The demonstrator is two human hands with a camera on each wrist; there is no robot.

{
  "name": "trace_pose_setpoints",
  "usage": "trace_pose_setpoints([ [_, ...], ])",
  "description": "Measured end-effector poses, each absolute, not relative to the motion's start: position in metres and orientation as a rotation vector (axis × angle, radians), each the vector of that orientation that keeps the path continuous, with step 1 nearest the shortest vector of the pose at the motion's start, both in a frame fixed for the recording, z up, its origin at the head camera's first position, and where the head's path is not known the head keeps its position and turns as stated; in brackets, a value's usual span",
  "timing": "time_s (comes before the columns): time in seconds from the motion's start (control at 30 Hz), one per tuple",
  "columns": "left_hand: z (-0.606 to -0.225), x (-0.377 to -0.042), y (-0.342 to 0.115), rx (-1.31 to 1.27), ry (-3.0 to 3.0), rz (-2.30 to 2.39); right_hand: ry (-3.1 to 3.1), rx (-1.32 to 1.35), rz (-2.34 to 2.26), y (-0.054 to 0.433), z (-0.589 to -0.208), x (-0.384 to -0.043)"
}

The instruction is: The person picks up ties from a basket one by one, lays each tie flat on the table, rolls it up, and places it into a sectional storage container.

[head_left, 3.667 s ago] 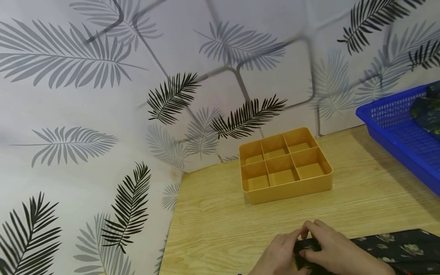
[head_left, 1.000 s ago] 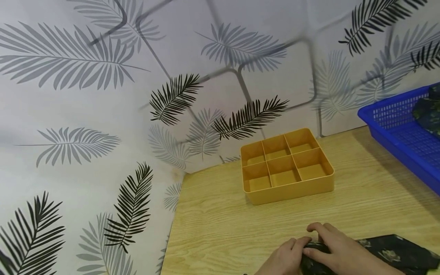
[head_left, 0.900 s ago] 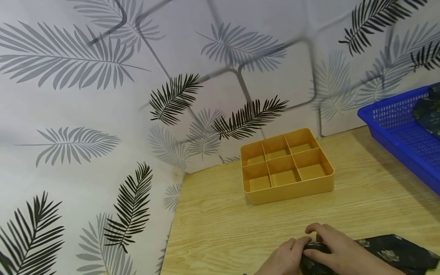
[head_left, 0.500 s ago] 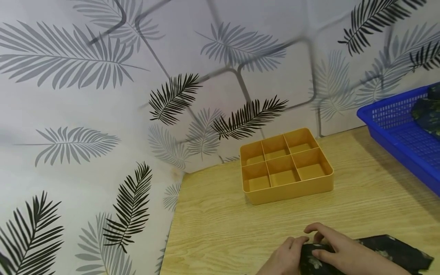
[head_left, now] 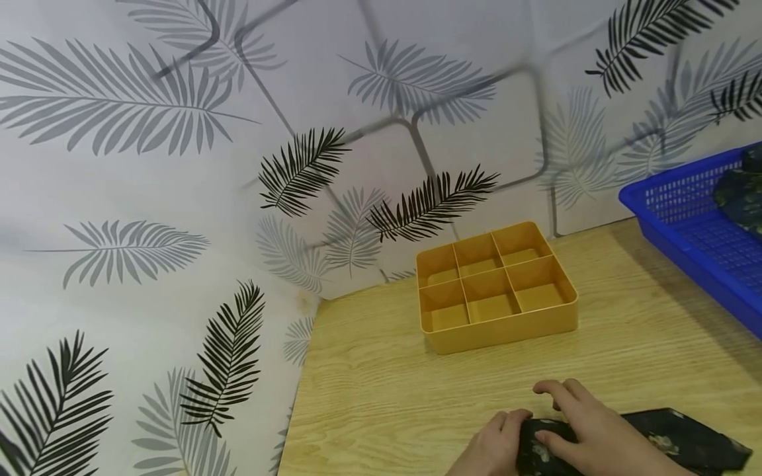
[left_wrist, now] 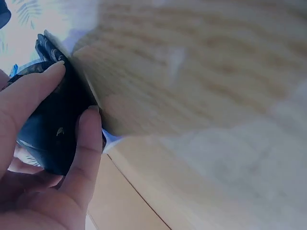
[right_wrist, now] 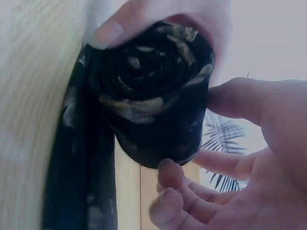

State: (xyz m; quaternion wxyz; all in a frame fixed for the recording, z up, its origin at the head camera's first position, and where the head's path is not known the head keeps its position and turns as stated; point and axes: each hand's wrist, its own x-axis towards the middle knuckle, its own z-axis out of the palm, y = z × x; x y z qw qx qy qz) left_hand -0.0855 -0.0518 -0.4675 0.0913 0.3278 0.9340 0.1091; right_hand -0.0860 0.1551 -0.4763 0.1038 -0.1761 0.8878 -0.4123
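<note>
A long folded strip of black floral cloth lies near the table's front, its left end wound into a thick roll. At the roll's left side, my left hand holds it between thumb and fingers; in the left wrist view, the thumb and a finger press the dark cloth. From the right, my right hand grips the roll, its thumb on top and its index finger raised and bent. Spiral layers show at the roll's end in the right wrist view. The strip's loose end trails rightward beneath the right forearm.
A yellow six-part organizer box stands on the wooden table against the patterned wall. At the right is a blue plastic basket with dark floral cloth inside.
The cloth's flat tail has shortened and drawn leftward since the earliest frame, as the roll is wound between both hands. My right fingers have lifted and shifted slightly. Box and basket stay put.
</note>
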Motion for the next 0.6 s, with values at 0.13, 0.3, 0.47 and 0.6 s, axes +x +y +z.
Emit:
trace_pose_setpoints([
  [0.13,-0.466,-0.084,-0.051,0.985,2.788,0.323,2.643,-0.506,-1.196,0.150,-0.474,-0.083],
  [0.3,-0.467,-0.083,-0.055,1.101,2.812,0.350,2.549,-0.397,-1.188,0.149,-0.473,-0.087],
  [0.47,-0.469,-0.083,-0.058,1.219,2.845,0.375,2.469,-0.467,-1.232,0.155,-0.480,-0.091],
  [0.6,-0.470,-0.083,-0.060,1.244,2.827,0.437,2.358,-0.596,-1.339,0.165,-0.485,-0.092],
])
